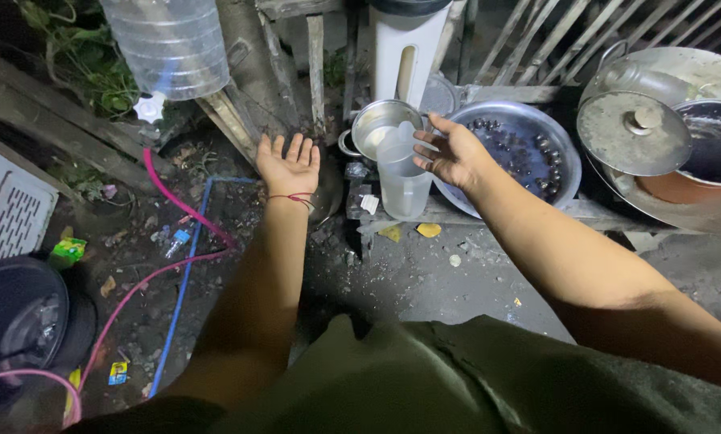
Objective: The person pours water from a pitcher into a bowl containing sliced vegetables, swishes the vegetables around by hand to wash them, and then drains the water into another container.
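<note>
Far to the left of your left hand (290,165) sat a dark round tub (19,321) on the ground, with a pink hose (185,213) and a blue pipe (185,281) running across the littered dirt between them. Up and to the left of that hand hung a clear ribbed water jug (172,44) with its white tap (149,107) pointing down. Your left hand was stretched out flat, palm down, fingers spread wide and holding nothing, with a red thread (294,198) tied at the wrist. Just to the right of it stood a small steel pot (380,124), and in front of the pot a clear plastic pitcher (401,181) resting on the wooden desk (489,213). Your right hand (449,153) was open, fingers loosely curled, fingertips at the pitcher's rim on its right side; you could not tell whether they quite touched it. Behind your right hand lay a wide metal basin (557,145) with small dark round things in it. Further right of that hand a flat metal lid (632,133) with a knob lay on a large pan (698,205).
</note>
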